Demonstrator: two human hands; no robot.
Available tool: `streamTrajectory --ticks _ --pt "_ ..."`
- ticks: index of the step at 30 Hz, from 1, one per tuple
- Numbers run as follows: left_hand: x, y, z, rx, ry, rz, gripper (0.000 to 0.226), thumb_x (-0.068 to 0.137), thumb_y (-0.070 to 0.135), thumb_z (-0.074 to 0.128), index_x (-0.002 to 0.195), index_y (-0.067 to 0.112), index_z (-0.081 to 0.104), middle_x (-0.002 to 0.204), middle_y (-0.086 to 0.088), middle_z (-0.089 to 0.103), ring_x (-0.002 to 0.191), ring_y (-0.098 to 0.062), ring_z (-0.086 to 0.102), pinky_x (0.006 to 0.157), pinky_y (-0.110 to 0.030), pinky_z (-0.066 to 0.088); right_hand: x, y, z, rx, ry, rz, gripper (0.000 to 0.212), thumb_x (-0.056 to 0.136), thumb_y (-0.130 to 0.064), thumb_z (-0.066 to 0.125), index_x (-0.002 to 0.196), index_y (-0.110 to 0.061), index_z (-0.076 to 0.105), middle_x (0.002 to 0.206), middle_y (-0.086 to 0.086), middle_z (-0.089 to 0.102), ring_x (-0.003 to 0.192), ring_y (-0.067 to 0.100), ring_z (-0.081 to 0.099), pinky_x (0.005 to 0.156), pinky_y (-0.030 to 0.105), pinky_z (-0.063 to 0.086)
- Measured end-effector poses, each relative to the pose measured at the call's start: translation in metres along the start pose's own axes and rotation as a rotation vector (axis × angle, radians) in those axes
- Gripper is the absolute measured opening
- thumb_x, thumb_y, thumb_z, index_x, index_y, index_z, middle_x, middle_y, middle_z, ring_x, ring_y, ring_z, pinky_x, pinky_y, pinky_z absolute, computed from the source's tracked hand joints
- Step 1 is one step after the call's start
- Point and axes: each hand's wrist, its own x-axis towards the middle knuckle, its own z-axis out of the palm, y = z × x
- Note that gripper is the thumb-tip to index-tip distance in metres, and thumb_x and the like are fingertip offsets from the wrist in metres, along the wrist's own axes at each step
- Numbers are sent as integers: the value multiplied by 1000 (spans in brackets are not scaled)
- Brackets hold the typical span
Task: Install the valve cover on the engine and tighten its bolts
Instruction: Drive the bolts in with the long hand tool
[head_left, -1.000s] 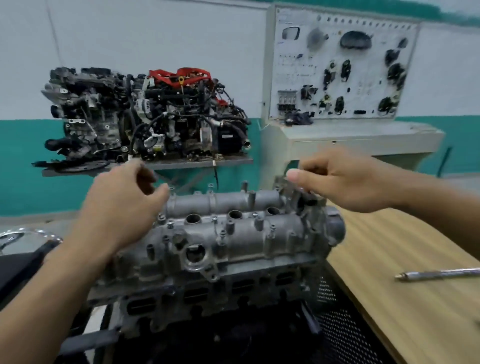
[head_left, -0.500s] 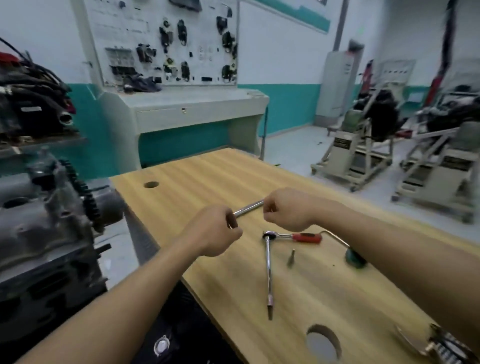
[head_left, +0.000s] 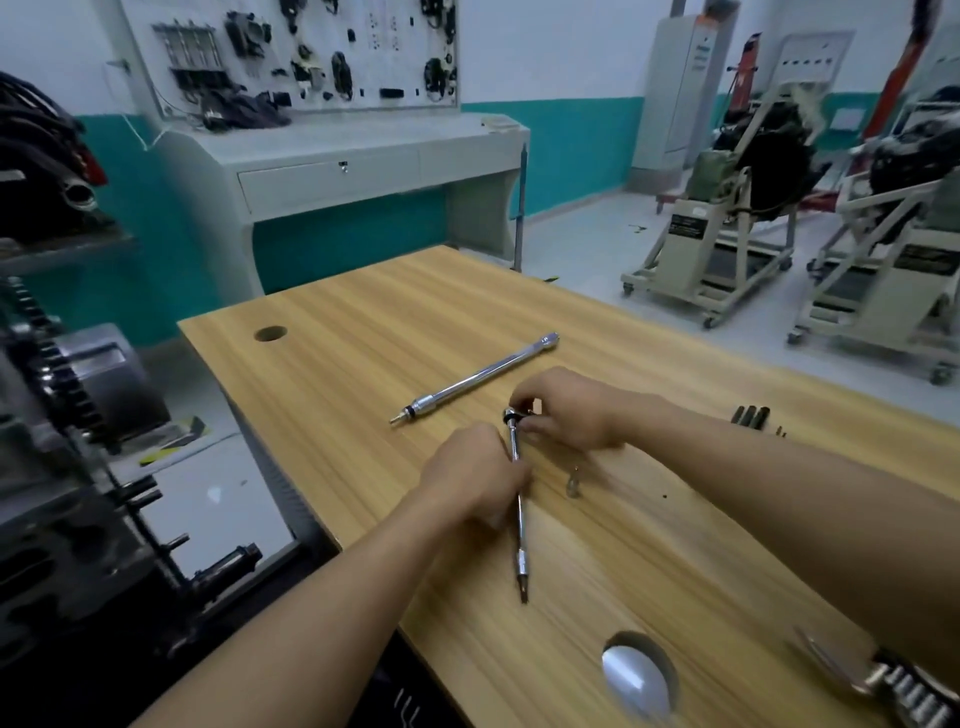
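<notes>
The left hand (head_left: 470, 475) curls round the ratchet bar (head_left: 520, 540); the right hand (head_left: 569, 410) pinches what looks like its head, with another bar (head_left: 478, 376) just beyond the fingers.

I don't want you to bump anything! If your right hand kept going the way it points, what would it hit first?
Probably the long chrome bar lying on the wooden table. The right hand, pinching the ratchet at its head, points left and away toward it, though depth is unclear.
</notes>
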Motion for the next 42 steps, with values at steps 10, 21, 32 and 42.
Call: streamTrajectory --ticks 10,21,32,42 --pt "-36 21 -54 -1008 -106 -64 30 105 30 53 83 11 62 53 4 43 38 -7 33 36 -19 26 -7 14 -86 349 634 346 12 94 -20 64 102 -12 70 102 6 70 85 16 60 76 26 42" --pt "-39 38 -94 -2018 48 -112 30 109 24 43 85 9 51 57 -6 64 45 -16 62 45 -21 53 -65 -96 -46 1290 28 356 25 80 -42 75 78 -17 72 79 12 71 41 7 33 36 18 25" --pt "-40 31 -93 -2114 66 -121 32 107 32 48 82 12 55 62 -3 61 50 -13 61 46 -21 53 -74 -113 -39 1454 -101 282 30 92 -41 62 77 -17 74 86 15 71 40 6 32 37 17 28" --pt "-45 27 -90 -1838 89 -113 27 106 26 52 89 9 63 59 -2 61 49 -12 59 48 -22 52 -41 -16 -47 393 220 561 28 99 -26 52 98 -7 73 96 11 74 71 20 61 63 32 49"
